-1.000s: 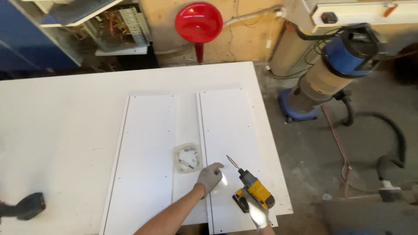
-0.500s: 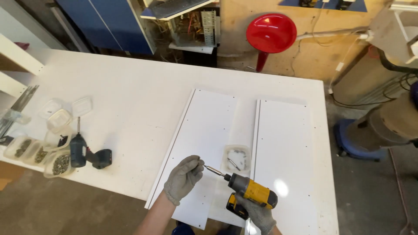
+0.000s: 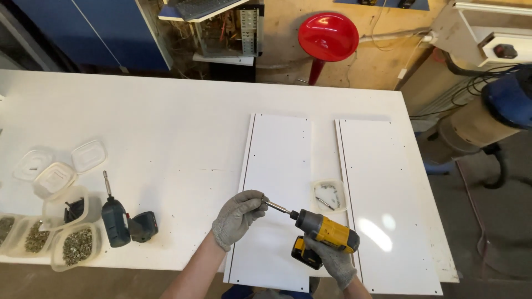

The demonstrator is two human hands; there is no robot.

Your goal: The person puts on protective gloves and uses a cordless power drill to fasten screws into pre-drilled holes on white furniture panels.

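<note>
Whatever sits at the bit's tip is hidden inside the gloved left hand [image 3: 238,217], fingers curled shut around it; the gloved right hand [image 3: 336,262] grips the yellow-and-black cordless drill [image 3: 323,232] above the white drilled panel [image 3: 277,182]

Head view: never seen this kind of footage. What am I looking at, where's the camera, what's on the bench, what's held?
There is no robot here. A camera on a person's head looks down at their own two gloved hands over a white workbench. The right hand grips a yellow cordless drill. The left hand pinches the tip of the drill's bit. Under the hands lie two white panels, side by side, with a small clear tub of screws between them. At the left sit a second, dark drill and several plastic tubs of small hardware. A red funnel stands behind the bench.
</note>
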